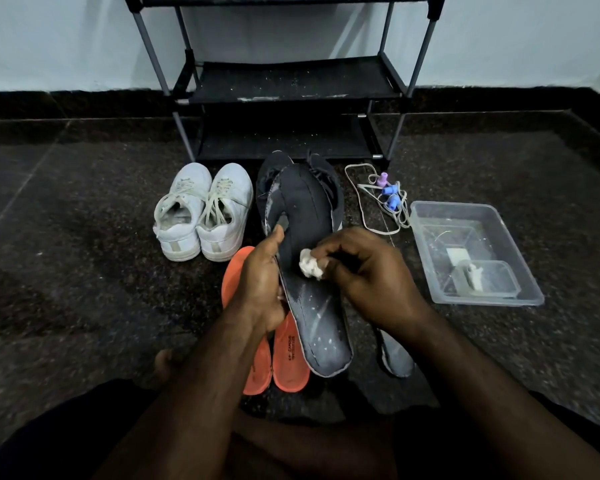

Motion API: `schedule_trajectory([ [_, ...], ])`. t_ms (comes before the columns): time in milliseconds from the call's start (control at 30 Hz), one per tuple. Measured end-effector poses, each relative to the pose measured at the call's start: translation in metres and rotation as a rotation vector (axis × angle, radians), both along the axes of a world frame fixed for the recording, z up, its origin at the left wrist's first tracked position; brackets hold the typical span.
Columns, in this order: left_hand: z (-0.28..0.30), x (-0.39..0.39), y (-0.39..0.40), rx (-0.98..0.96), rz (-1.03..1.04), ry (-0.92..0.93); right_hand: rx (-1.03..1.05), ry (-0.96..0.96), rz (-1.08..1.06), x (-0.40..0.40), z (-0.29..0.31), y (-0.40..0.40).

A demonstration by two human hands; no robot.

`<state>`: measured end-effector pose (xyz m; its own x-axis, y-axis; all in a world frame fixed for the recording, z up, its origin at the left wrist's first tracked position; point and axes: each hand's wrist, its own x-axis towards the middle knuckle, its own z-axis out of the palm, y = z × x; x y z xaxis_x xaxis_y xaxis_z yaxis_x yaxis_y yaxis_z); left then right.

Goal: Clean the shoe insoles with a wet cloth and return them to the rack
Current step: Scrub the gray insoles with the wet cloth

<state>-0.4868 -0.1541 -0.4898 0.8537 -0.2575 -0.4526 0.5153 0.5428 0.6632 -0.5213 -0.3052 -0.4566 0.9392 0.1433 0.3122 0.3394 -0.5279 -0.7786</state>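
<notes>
My left hand (262,271) grips the edge of a dark insole (312,271), thumb up on its face, holding it tilted above the floor (84,237). My right hand (368,275) pinches a crumpled white cloth (310,267) in curled fingertips and presses it against the middle of the insole. Pale streaks and specks show on the heel end nearest me. Two orange insoles (288,362) lie on the floor under my left wrist, and another dark insole (397,358) lies under my right forearm. White sneakers (205,213) and black shoes (326,178) stand before the black rack (284,81). A clear tub (471,251) sits to my right.
</notes>
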Motion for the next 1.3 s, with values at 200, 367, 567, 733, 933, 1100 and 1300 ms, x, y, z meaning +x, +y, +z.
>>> schedule_trajectory([
  [200, -0.002, -0.002, -0.001, 0.034, 0.001, 0.017, -0.385, -0.102, -0.053, 0.003, -0.003, 0.005],
  [367, -0.007, -0.001, -0.003, 0.047, -0.006, 0.045, -0.53, -0.051, 0.037, -0.005, -0.01, 0.019],
  [567, -0.004, 0.003, 0.0, 0.02, 0.074, 0.078, -0.417, -0.025, 0.11, -0.017, -0.014, 0.026],
  [733, -0.006, 0.0, -0.005, 0.052, 0.042, 0.038, -0.305, -0.079, -0.036, -0.004, -0.012, 0.037],
  [933, -0.007, 0.006, 0.0, 0.041, 0.098, 0.03, -0.326, -0.121, 0.08, -0.02, -0.019, 0.035],
  [1100, -0.004, 0.0, -0.002, 0.025, 0.034, 0.022, -0.303, -0.099, -0.098, -0.006, -0.008, 0.024],
  [1300, 0.0, 0.001, -0.003, 0.006, 0.041, -0.006, 0.008, 0.155, -0.204, -0.001, -0.005, 0.001],
])
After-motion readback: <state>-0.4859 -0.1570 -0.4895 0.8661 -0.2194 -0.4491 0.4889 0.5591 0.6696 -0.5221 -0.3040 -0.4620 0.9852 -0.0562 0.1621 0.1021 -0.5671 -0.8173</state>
